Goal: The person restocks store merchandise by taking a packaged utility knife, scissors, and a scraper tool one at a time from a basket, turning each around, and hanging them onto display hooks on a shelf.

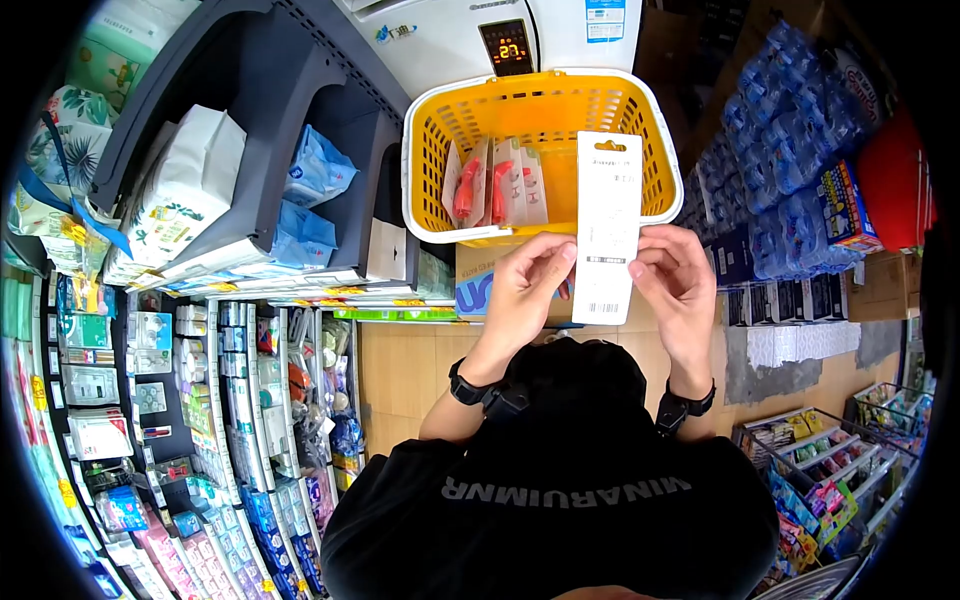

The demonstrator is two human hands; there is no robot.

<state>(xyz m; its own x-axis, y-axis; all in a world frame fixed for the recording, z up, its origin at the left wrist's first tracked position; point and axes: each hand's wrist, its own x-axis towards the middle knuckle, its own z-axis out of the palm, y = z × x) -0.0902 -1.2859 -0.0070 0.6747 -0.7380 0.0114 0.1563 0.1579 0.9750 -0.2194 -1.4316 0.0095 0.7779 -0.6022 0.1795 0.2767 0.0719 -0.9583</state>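
Observation:
A long white hang-hole packaging card, printed with small text and a barcode near its lower end, is held up in front of me. My left hand pinches its left edge between thumb and fingers. On the opposite edge, my right hand grips it with thumb and bent fingers. Whatever is on the card's far side is hidden. Just beyond it sits a yellow shopping basket with a white rim. Inside lean carded packs with red-handled items, whose kind I cannot make out.
Grey shelving with tissue packs stands to the left, above racks of small packaged goods. Shrink-wrapped water bottles are stacked at right. Behind the basket is a white appliance with a lit display. Wire snack racks stand lower right.

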